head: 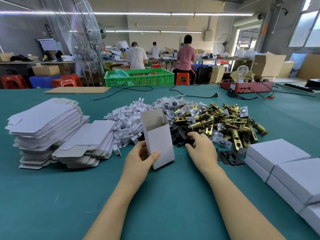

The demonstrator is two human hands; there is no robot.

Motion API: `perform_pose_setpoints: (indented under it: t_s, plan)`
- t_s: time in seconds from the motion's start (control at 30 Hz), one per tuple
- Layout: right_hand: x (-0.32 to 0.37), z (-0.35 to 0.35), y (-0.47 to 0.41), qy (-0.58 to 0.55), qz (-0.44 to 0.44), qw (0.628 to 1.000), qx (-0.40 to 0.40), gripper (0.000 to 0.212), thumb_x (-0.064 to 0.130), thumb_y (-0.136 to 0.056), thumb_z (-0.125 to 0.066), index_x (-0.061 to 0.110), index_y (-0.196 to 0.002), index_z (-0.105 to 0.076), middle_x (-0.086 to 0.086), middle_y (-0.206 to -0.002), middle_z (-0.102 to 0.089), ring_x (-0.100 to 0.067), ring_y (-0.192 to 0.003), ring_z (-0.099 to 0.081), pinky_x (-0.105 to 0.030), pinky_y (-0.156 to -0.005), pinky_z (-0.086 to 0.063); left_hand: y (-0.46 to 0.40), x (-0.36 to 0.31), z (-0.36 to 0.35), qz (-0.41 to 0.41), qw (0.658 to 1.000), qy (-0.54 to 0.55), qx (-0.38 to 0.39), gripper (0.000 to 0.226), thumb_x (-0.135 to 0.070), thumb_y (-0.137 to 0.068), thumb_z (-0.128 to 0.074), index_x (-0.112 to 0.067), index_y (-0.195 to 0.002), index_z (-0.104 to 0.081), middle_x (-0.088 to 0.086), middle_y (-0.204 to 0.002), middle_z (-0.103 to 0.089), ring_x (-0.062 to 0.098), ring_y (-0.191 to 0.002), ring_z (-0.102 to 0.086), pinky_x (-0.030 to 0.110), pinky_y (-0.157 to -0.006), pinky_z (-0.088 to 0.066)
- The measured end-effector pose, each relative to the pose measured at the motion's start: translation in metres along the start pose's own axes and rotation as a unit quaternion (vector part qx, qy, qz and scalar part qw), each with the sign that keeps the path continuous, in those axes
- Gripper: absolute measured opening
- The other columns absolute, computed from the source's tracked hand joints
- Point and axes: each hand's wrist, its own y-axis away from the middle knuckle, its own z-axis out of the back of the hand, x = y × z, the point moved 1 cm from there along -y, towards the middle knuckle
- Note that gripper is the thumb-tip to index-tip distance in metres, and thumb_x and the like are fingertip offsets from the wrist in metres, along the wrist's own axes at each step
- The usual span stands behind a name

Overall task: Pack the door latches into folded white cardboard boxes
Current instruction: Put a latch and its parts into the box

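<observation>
White folded box [159, 141] stands upright, top flaps open.

closed white boxes [294, 172] cut off at right edge, right hand [200, 144] fingertips hidden among black plates [181, 135]

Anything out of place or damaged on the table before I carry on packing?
Nothing stands out. The left hand holds the open box upright and undamaged; the right hand rests on the black plates; the latches lie in one loose pile.
</observation>
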Motion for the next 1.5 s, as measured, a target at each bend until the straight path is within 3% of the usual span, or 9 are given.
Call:
perform_pose_setpoints:
  t_s: [0.43,0.6,0.7,0.77,0.83,1.07,1.2,1.3,1.5]
  plan:
    - [-0.001,-0.005,-0.006,0.055,-0.040,0.998,-0.008,0.025,0.021,-0.101,-0.046,0.018,-0.124,-0.055,-0.007,-0.104,-0.055,-0.023,-0.076,-0.045,-0.031,-0.061,-0.037,0.000,0.002,0.001,0.004,1.000,0.008,0.022,0.028,-0.015,-0.084,-0.075,-0.030,-0.104,-0.062,-0.016,-0.099,-0.071,-0.003,-0.087,-0.065,0.007,-0.067,-0.048]
    - [0.001,-0.003,-0.002,0.067,-0.036,0.997,-0.006,0.036,0.017,-0.097,-0.052,0.023,-0.132,-0.047,-0.010,-0.133,-0.036,-0.027,-0.074,-0.049,-0.030,-0.061,-0.038,0.001,0.002,0.001,0.012,0.997,0.044,0.060,0.029,-0.005,-0.081,-0.076,-0.024,-0.099,-0.066,-0.015,-0.093,-0.074,0.001,-0.086,-0.069,0.010,-0.069,-0.050]
    - [0.000,-0.003,-0.003,0.098,-0.003,0.995,0.013,0.035,0.018,-0.098,-0.050,0.021,-0.132,-0.043,0.000,-0.153,-0.023,-0.030,-0.089,-0.058,-0.030,-0.063,-0.038,0.002,0.001,0.000,0.011,0.994,0.059,0.092,0.031,-0.016,-0.074,-0.080,-0.023,-0.101,-0.066,-0.014,-0.097,-0.074,0.004,-0.089,-0.070,0.012,-0.072,-0.051]
    - [0.001,-0.003,-0.004,0.100,0.017,0.995,0.018,0.028,0.020,-0.099,-0.049,0.017,-0.126,-0.043,0.002,-0.144,-0.038,-0.028,-0.090,-0.057,-0.029,-0.060,-0.036,0.003,0.000,-0.001,0.011,0.993,0.064,0.103,0.035,-0.022,-0.068,-0.076,-0.024,-0.102,-0.067,-0.012,-0.099,-0.075,0.006,-0.091,-0.070,0.013,-0.074,-0.052]
    - [0.001,-0.003,-0.004,0.097,0.020,0.995,0.008,0.021,0.022,-0.098,-0.050,0.016,-0.117,-0.044,-0.001,-0.118,-0.055,-0.024,-0.080,-0.051,-0.029,-0.056,-0.033,0.003,0.001,-0.001,0.011,0.992,0.066,0.105,0.036,-0.024,-0.067,-0.076,-0.024,-0.102,-0.067,-0.012,-0.099,-0.074,0.007,-0.093,-0.070,0.015,-0.075,-0.053]
    - [-0.002,0.000,-0.006,-0.076,-0.012,0.993,-0.094,0.019,0.021,-0.100,-0.048,0.014,-0.115,-0.058,0.000,-0.078,-0.060,-0.020,-0.067,-0.051,-0.031,-0.056,-0.035,0.002,0.000,-0.001,0.007,0.992,0.066,0.102,0.036,-0.029,-0.067,-0.076,-0.028,-0.102,-0.067,-0.014,-0.100,-0.074,0.006,-0.093,-0.069,0.014,-0.075,-0.052]
    - [-0.007,0.016,-0.009,-0.212,-0.069,0.970,-0.100,0.010,0.022,-0.097,-0.052,0.017,-0.095,-0.061,0.004,-0.074,-0.059,-0.018,-0.069,-0.056,-0.024,-0.062,-0.042,0.001,-0.001,-0.001,0.006,0.993,0.066,0.100,0.036,-0.031,-0.067,-0.075,-0.029,-0.103,-0.066,-0.015,-0.101,-0.073,0.005,-0.094,-0.069,0.015,-0.075,-0.053]
    - [-0.007,0.034,-0.017,-0.306,-0.104,0.944,-0.063,0.015,0.023,-0.096,-0.053,0.017,-0.084,-0.060,-0.004,-0.077,-0.061,-0.016,-0.062,-0.061,-0.036,-0.069,-0.050,0.001,-0.001,-0.002,0.008,0.993,0.068,0.098,0.037,-0.031,-0.067,-0.074,-0.030,-0.103,-0.066,-0.015,-0.102,-0.073,0.007,-0.096,-0.069,0.019,-0.078,-0.053]
    - [-0.005,0.080,-0.024,-0.372,-0.134,0.918,0.031,0.008,0.012,-0.095,-0.056,0.012,-0.091,-0.063,-0.007,-0.085,-0.061,-0.010,-0.052,-0.057,-0.024,-0.051,-0.046,0.005,-0.003,-0.006,0.009,0.986,0.091,0.136,0.040,-0.020,-0.067,-0.076,-0.020,-0.107,-0.067,-0.004,-0.105,-0.074,0.016,-0.098,-0.071,0.021,-0.079,-0.055]
